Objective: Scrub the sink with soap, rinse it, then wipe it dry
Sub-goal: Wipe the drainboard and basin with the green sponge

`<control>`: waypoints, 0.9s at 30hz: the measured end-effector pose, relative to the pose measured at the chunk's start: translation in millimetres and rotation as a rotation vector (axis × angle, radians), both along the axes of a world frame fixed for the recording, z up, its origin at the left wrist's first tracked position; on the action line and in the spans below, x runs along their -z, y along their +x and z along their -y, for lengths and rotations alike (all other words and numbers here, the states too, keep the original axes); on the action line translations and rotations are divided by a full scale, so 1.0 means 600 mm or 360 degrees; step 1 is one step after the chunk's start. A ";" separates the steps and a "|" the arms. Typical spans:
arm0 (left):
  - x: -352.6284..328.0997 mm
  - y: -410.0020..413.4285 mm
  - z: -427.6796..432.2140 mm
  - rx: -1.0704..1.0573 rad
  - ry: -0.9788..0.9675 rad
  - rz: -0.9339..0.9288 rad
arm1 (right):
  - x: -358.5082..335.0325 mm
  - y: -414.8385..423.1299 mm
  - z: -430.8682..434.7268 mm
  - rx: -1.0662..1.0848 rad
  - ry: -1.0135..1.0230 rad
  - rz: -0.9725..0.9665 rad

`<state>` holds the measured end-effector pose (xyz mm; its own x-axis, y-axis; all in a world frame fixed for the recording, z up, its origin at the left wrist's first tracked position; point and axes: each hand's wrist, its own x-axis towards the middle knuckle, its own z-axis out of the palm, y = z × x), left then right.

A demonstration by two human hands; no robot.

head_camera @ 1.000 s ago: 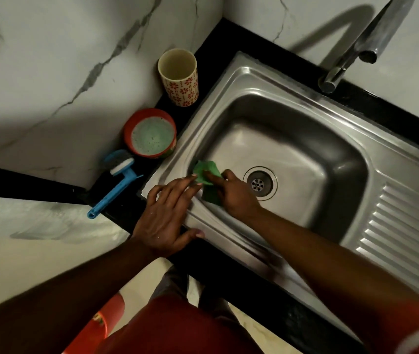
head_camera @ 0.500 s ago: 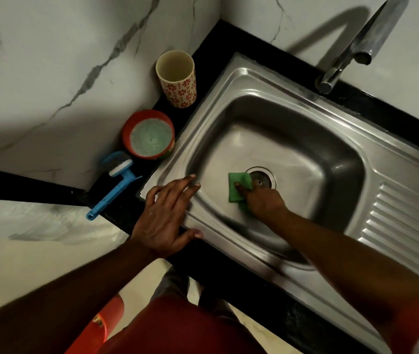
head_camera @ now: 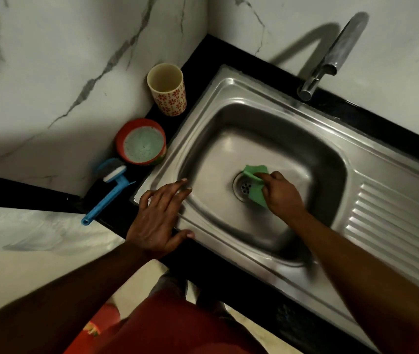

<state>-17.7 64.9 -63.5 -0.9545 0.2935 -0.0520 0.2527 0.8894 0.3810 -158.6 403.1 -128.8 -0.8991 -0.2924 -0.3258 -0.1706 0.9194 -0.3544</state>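
A crumpled green scrub pad [head_camera: 255, 185] lies against the drain [head_camera: 242, 187] at the bottom of the stainless-steel sink [head_camera: 259, 94], pinched under the curled fingers of the right hand [head_camera: 283, 194]. The left hand [head_camera: 157, 218] rests flat on the sink's near-left rim, fingers spread — holding nothing. On the black surface [head_camera: 203, 54] beside the basin stand a flower-patterned cup [head_camera: 168, 92], a red tub of pale green soap [head_camera: 140, 143] and a blue-handled brush [head_camera: 109, 194] — all against white veined marble walls [head_camera: 63, 60]. A steel tap [head_camera: 331, 57] rises at the far corner.

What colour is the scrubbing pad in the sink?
The scrubbing pad is green, clearest in the head view.
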 end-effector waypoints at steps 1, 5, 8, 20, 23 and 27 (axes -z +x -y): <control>-0.001 0.001 0.000 -0.0002 -0.0004 0.0003 | -0.002 0.005 0.005 0.0031 -0.0041 0.0060; -0.005 0.002 0.000 -0.0007 -0.0018 0.0034 | -0.014 0.028 0.021 0.0288 -0.0160 0.0093; -0.006 0.001 -0.002 0.0016 -0.0029 0.0022 | -0.024 0.044 0.029 0.0399 -0.0191 0.0124; -0.013 0.013 -0.002 0.0027 -0.0002 0.0090 | -0.138 0.084 0.020 0.2318 -0.2470 0.0639; -0.018 0.017 -0.004 0.0076 0.0038 0.0029 | -0.162 0.092 0.032 0.2370 -0.2717 0.0744; -0.038 0.012 -0.029 0.0080 0.0195 -0.0092 | -0.163 0.089 0.059 0.2505 -0.2678 0.0776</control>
<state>-10.7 82.1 -40.7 -0.9388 0.3420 0.0416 0.3205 0.8228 0.4694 -104.9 367.7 -30.8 -0.5781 0.1418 -0.8036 0.4023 -0.8073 -0.4318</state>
